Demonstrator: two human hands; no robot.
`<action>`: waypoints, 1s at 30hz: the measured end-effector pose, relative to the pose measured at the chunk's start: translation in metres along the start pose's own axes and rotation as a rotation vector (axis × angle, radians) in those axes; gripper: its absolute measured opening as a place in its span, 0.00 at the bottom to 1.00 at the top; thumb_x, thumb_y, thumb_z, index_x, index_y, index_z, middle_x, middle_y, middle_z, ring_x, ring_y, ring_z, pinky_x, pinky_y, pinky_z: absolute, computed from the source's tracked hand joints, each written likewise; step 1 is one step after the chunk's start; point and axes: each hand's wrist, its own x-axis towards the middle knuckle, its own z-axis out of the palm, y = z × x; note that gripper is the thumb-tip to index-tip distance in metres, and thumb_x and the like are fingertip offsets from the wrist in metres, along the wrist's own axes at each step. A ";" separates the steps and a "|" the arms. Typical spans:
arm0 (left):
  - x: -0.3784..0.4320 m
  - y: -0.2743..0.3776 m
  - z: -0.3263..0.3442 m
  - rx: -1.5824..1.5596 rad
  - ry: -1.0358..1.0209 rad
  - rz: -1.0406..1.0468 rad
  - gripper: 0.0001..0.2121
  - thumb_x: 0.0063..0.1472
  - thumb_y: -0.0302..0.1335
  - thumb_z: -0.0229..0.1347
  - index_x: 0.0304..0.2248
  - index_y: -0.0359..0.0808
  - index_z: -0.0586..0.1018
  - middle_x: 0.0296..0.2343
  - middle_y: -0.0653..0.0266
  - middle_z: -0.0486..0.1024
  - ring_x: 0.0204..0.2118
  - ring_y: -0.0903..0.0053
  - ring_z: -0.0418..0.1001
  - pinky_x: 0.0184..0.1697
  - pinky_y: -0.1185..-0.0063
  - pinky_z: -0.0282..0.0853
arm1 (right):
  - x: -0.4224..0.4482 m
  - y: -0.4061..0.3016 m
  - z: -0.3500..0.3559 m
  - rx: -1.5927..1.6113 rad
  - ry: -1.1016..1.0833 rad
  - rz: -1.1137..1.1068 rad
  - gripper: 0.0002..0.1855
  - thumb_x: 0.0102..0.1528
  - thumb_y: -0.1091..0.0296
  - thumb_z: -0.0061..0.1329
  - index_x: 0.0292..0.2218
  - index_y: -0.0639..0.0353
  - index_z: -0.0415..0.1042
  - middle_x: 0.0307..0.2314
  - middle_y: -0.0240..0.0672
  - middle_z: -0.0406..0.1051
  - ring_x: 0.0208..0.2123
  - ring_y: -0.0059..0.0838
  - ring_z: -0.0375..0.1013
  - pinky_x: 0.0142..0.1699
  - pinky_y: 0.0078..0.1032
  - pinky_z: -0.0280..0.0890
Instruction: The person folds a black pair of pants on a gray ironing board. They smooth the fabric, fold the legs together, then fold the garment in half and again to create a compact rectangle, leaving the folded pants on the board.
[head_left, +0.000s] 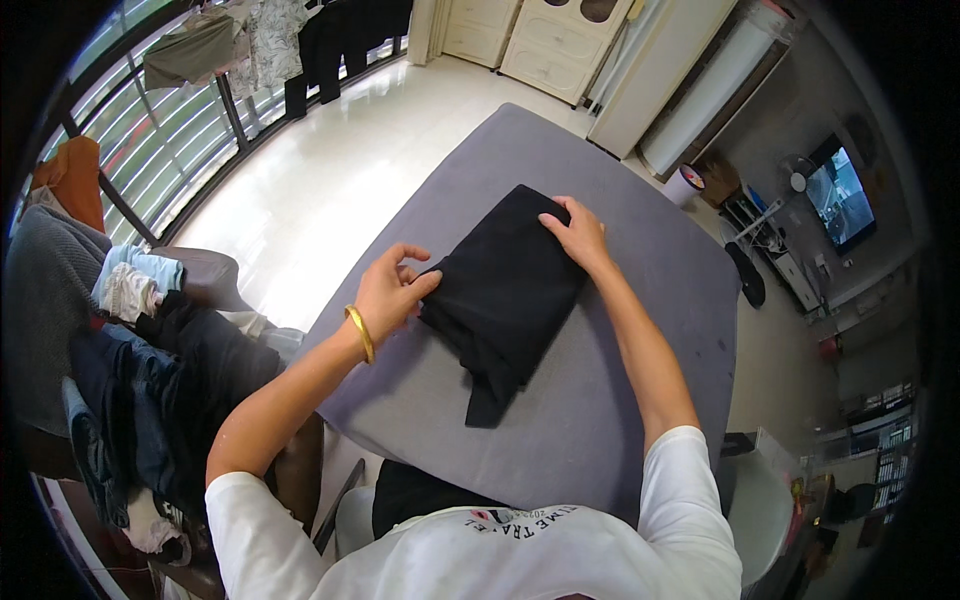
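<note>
A folded black garment (510, 274) lies on a table with a grey cloth cover (660, 277). Its narrow end hangs loose toward me, pointing at my body. My left hand (391, 289) pinches the garment's left edge between thumb and fingers, and a gold bangle circles that wrist. At the far right corner, my right hand (577, 232) grips the fabric, with the thumb on top and some fingertips hidden behind the edge. Which kind of garment it is, I cannot tell for certain.
Left of the table, a heap of clothes (202, 337) with jeans covers a seat. More laundry (259, 45) hangs along the barred window. A cream cabinet (562, 45) stands beyond the tiled floor. At right are a bin (682, 184), a standing fan (796, 180) and a lit television (840, 195).
</note>
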 end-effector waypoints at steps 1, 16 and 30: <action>-0.004 0.007 0.003 -0.098 -0.036 -0.038 0.16 0.55 0.31 0.55 0.40 0.34 0.66 0.14 0.74 0.65 0.14 0.88 0.65 0.12 0.89 0.59 | 0.004 0.004 -0.002 -0.010 -0.059 0.010 0.23 0.49 0.50 0.48 0.43 0.52 0.68 0.40 0.37 0.68 0.45 0.35 0.64 0.50 0.39 0.52; 0.018 -0.007 0.000 0.421 -0.125 -0.067 0.23 0.46 0.45 0.59 0.30 0.31 0.74 0.21 0.58 0.73 0.20 0.75 0.72 0.22 0.81 0.67 | 0.024 0.019 -0.003 0.134 -0.251 0.020 0.36 0.41 0.41 0.53 0.40 0.67 0.69 0.37 0.50 0.69 0.40 0.39 0.68 0.45 0.30 0.62; 0.046 0.078 0.013 0.620 -0.183 0.496 0.12 0.43 0.24 0.59 0.22 0.34 0.66 0.19 0.62 0.68 0.23 0.70 0.68 0.28 0.75 0.62 | -0.043 0.026 -0.121 0.914 -0.226 -0.014 0.26 0.34 0.81 0.57 0.39 0.60 0.69 0.34 0.29 0.69 0.38 0.23 0.67 0.46 0.22 0.61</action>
